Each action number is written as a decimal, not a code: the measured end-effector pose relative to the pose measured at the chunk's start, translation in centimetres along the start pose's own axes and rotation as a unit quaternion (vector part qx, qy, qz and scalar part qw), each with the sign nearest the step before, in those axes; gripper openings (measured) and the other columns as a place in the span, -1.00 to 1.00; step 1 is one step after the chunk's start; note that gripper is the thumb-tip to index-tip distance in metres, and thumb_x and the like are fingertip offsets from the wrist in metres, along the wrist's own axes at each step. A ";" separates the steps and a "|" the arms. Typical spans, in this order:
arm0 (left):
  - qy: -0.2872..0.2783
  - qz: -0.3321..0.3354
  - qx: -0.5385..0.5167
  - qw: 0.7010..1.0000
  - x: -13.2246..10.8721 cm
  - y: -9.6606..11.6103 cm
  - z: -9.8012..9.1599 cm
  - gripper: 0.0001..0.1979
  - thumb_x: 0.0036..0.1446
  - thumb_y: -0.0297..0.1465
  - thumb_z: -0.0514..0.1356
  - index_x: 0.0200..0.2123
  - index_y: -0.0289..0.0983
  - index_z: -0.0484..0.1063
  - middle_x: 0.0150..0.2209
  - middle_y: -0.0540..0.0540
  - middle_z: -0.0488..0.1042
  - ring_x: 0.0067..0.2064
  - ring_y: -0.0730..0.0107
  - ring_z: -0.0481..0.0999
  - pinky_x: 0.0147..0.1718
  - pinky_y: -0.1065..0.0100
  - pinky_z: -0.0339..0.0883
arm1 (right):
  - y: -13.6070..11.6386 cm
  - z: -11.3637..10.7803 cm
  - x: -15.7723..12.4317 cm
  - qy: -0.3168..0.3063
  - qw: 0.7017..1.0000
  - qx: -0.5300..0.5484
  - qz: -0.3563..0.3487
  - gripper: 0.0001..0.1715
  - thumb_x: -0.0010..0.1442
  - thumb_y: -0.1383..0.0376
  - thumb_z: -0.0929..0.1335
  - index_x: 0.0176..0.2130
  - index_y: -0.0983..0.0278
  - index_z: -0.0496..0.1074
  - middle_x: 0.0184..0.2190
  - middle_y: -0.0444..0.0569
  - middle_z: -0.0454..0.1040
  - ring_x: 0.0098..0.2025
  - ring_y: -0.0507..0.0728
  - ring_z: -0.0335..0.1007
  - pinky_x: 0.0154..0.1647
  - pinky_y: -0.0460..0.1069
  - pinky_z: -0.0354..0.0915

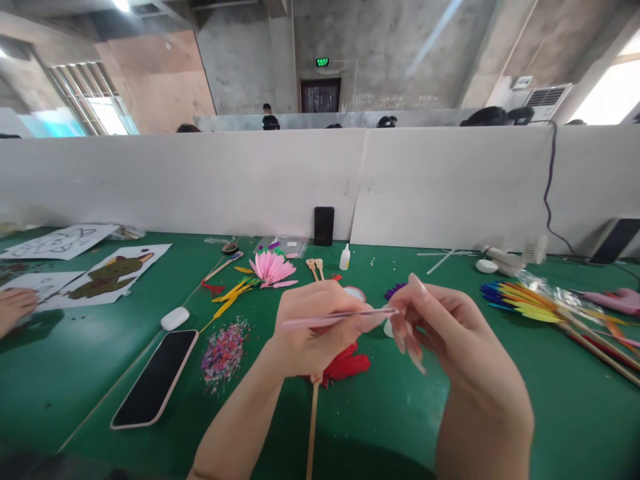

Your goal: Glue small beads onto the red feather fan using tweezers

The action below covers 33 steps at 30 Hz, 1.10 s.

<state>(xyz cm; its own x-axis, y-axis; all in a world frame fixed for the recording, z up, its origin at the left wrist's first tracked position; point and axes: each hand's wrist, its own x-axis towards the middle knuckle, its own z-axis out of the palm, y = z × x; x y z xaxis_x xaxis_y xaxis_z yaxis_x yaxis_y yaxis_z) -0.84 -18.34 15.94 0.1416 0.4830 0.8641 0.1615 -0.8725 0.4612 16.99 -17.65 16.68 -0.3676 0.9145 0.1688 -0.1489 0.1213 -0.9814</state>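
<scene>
In the middle of the frame I see a thin pink strip [340, 318] held level between the two hands. The left hand [313, 333] has its grip closed on the strip and also on a wooden stick [313, 427], which goes down toward the lower edge. Red petals [347, 363] sit at the top of this stick, under the left hand, so I judge the stick is kept upright to bring the petals close to the strip. The right hand [440, 333] pinches the right end of the strip with narrow fingertips, the other fingers spread away, probably to keep the strip tight.

Around them, on the green surface [400, 413], there is a phone [156, 378] at lower left, a heap of coloured scraps [225, 350] beside it, a pink paper flower [271, 268] above, and a small glue bottle [345, 257]. At right lie coloured feather sticks [530, 303]. At the left edge another person's hand [15, 308] rests near drawings [107, 275].
</scene>
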 end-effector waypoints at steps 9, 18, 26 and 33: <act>0.106 -0.462 -0.397 0.786 -2.7 0.1 1.7 -0.75 0.01 -0.27 0.29 -0.51 -0.36 0.44 -0.72 0.11 0.26 -0.75 0.76 0.07 -0.78 0.60 -0.06 | 1.9 -0.1 -2.5 0.107 0.959 -0.222 -0.142 -0.70 0.06 0.18 0.44 -0.16 0.18 0.50 -0.15 0.02 0.51 -0.16 0.16 0.44 -0.36 -0.03 0.40; 0.076 -0.578 -0.423 0.694 -8.3 -5.4 2.7 -0.77 0.03 -0.36 0.27 -0.52 -0.45 0.46 -0.72 0.09 0.25 -0.79 0.80 -0.01 -0.81 0.60 -0.14 | 10.6 -1.8 -5.6 0.191 0.962 -0.186 0.053 -0.70 -0.06 0.10 0.49 -0.52 0.28 0.48 -0.58 0.00 0.54 -0.51 0.14 0.43 -0.48 0.00 0.33; 0.082 -0.603 -0.425 0.670 -10.5 -7.9 1.8 -0.77 0.03 -0.39 0.27 -0.54 -0.46 0.43 -0.76 0.14 0.17 -0.81 0.76 0.03 -0.84 0.59 -0.14 | 13.3 -1.5 -6.3 0.205 0.955 -0.199 0.083 -0.49 0.14 -0.04 0.31 -0.59 0.28 0.39 -0.67 -0.02 0.47 -0.60 0.09 0.39 -0.58 -0.06 0.29; 0.084 -0.608 -0.429 0.662 -10.7 -8.1 1.7 -0.76 0.10 -0.41 0.21 -0.54 -0.46 0.42 -0.76 0.12 0.21 -0.82 0.77 0.01 -0.85 0.59 -0.14 | 15.4 -2.3 -6.2 0.198 0.942 -0.252 0.094 -0.58 0.03 -0.04 0.38 -0.48 0.27 0.45 -0.54 0.03 0.57 -0.48 0.18 0.52 -0.48 -0.02 0.39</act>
<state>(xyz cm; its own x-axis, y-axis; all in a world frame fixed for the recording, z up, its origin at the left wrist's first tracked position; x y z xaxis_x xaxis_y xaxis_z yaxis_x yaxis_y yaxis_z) -2.04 -16.30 2.64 0.2938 0.9153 -0.2755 -0.5692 0.3991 0.7188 19.13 -20.51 0.35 0.0432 0.9983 0.0380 0.3769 0.0189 -0.9261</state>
